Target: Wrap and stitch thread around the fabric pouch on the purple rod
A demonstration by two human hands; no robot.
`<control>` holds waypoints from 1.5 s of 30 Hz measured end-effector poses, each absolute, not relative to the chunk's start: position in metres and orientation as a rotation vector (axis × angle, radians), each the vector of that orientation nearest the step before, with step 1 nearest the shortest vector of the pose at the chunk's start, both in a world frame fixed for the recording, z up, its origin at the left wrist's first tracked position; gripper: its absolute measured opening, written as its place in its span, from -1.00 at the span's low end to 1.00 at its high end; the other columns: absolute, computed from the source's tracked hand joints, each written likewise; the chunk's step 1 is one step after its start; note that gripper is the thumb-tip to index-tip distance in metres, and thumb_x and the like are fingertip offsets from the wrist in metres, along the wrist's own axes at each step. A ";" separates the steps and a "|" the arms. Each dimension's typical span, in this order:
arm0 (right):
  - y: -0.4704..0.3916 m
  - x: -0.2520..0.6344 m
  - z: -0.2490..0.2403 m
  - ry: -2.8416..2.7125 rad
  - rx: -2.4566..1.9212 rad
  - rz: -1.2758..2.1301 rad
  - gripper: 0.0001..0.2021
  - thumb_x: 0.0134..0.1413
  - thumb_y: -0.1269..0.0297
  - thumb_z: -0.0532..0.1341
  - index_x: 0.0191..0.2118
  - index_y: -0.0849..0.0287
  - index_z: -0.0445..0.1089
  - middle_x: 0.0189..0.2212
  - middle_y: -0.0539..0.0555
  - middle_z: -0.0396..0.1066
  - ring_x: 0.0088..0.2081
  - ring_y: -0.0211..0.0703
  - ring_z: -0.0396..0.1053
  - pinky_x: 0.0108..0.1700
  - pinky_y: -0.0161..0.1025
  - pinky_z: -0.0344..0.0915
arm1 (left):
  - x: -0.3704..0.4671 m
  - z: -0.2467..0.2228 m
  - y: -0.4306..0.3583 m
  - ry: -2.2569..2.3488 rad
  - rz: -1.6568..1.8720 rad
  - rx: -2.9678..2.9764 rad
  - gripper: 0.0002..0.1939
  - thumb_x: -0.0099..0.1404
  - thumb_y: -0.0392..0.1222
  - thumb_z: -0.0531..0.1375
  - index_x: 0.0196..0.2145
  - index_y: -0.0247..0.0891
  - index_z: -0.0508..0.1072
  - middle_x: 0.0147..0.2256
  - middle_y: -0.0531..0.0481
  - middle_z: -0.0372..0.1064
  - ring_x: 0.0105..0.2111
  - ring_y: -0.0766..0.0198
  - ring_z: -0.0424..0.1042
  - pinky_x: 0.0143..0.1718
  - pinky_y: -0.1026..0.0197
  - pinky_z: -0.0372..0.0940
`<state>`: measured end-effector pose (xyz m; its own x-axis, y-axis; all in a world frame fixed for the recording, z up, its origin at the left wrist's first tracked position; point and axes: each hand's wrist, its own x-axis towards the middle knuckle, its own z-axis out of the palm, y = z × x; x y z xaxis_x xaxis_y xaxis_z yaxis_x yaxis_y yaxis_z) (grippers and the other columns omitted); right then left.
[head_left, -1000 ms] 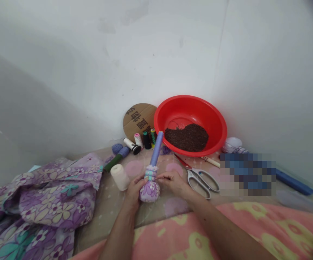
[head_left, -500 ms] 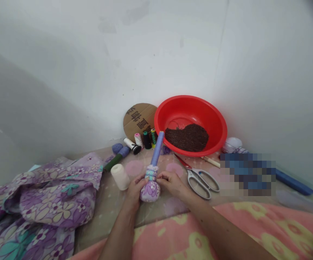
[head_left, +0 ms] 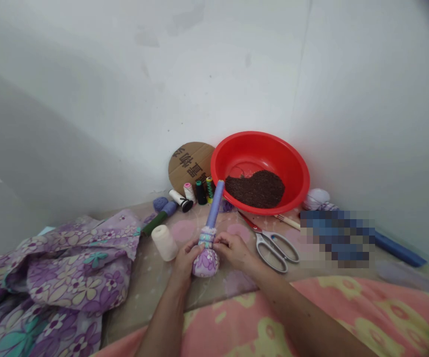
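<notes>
A stick with a purple-wrapped handle and a round floral cloth head (head_left: 206, 264) stands tilted, its handle pointing up and away from me. Cloth is gathered and bound at the neck. My left hand (head_left: 187, 258) is closed around the left side of this neck, thumb on the cloth. On the other side, my right hand (head_left: 233, 249) pinches its fingertips together against the neck; what lies between them is too small to make out. Just left of my left hand is a cone of cream thread (head_left: 164, 243). Scissors (head_left: 274, 248) with grey handles lie to the right.
A red basin (head_left: 299, 173) with dark grains (head_left: 257, 188) stands at the back, beside a cardboard disc (head_left: 188, 163) and several thread spools (head_left: 200, 192). Floral cloth (head_left: 73, 267) is heaped at left. A pink-yellow blanket (head_left: 237, 327) covers the near edge. A blurred patch hides things at right.
Almost nothing differs. The view has shifted very slightly, and both hands stay at the neck of the cloth-headed stick.
</notes>
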<state>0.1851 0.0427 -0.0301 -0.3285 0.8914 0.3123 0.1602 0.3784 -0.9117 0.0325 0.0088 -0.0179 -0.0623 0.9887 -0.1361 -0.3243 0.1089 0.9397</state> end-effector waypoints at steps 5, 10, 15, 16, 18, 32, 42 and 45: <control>0.041 0.184 -0.027 -1.753 -0.915 1.005 -0.93 -0.07 0.36 0.11 -0.48 0.19 0.30 -0.58 -0.06 0.28 -0.51 -0.31 0.21 -0.45 -0.38 0.13 | 0.032 -0.019 0.010 1.070 1.317 0.830 -0.62 -0.16 -0.20 0.32 -0.31 -0.36 0.46 -0.51 0.00 0.44 -0.56 0.33 0.35 -0.49 0.31 0.21; 0.037 0.180 -0.026 -1.768 -0.895 0.949 -0.95 -0.07 0.42 0.09 -0.40 0.17 0.26 -0.57 -0.07 0.28 -0.52 -0.32 0.21 -0.45 -0.39 0.13 | 0.032 -0.023 0.010 1.083 1.324 0.871 -0.62 -0.15 -0.19 0.32 -0.31 -0.36 0.44 -0.49 0.01 0.43 -0.54 0.32 0.36 -0.48 0.31 0.22; 0.028 0.180 -0.015 -1.886 -0.917 0.836 -0.84 -0.04 0.48 0.03 -0.31 0.14 0.24 -0.54 -0.06 0.32 -0.50 -0.30 0.24 -0.44 -0.38 0.13 | 0.032 -0.024 0.010 1.108 1.310 0.945 -0.69 -0.14 -0.15 0.31 -0.40 -0.34 0.44 -0.54 0.06 0.39 -0.56 0.33 0.34 -0.49 0.31 0.22; 0.027 0.181 -0.012 -1.919 -0.935 0.805 -0.82 -0.04 0.49 0.03 -0.29 0.13 0.25 -0.53 -0.06 0.33 -0.50 -0.29 0.25 -0.44 -0.37 0.13 | 0.032 -0.024 0.010 1.115 1.313 0.970 -0.70 -0.13 -0.15 0.31 -0.40 -0.34 0.45 -0.52 0.05 0.40 -0.54 0.33 0.34 -0.47 0.31 0.22; 0.024 0.184 -0.006 -1.970 -0.960 0.752 -0.81 -0.03 0.48 0.02 -0.28 0.12 0.26 -0.51 -0.05 0.34 -0.49 -0.28 0.25 -0.43 -0.37 0.13 | 0.032 -0.024 0.011 1.121 1.332 1.014 -0.68 -0.13 -0.17 0.31 -0.37 -0.34 0.46 -0.45 0.00 0.41 -0.46 0.30 0.36 -0.41 0.30 0.24; 0.047 0.218 -0.003 -1.439 -0.830 1.304 -0.85 -0.24 0.44 0.15 -0.40 0.22 0.33 -0.70 -0.12 0.25 -0.61 -0.34 0.20 -0.50 -0.35 0.13 | 0.033 -0.021 0.008 1.049 1.295 0.879 -0.62 -0.11 -0.19 0.29 -0.27 -0.35 0.44 -0.46 0.02 0.41 -0.54 0.36 0.34 -0.48 0.33 0.21; 0.045 0.224 0.006 -1.126 -0.776 1.338 -0.75 -0.25 0.28 0.26 -0.33 0.23 0.36 -0.64 -0.05 0.35 -0.74 -0.48 -0.02 -0.69 -0.43 -0.15 | 0.033 -0.016 0.008 1.211 1.436 0.837 -0.62 -0.21 -0.23 0.30 -0.33 -0.35 0.46 -0.51 0.05 0.41 -0.56 0.35 0.33 -0.49 0.31 0.22; 0.045 0.226 0.009 -1.071 -0.758 1.395 -0.72 -0.25 0.25 0.25 -0.31 0.20 0.34 -0.58 -0.03 0.38 -0.76 -0.51 -0.13 -0.71 -0.42 -0.26 | 0.034 -0.015 0.007 1.242 1.442 0.856 -0.61 -0.21 -0.23 0.30 -0.32 -0.35 0.47 -0.51 0.05 0.41 -0.56 0.34 0.33 -0.49 0.31 0.22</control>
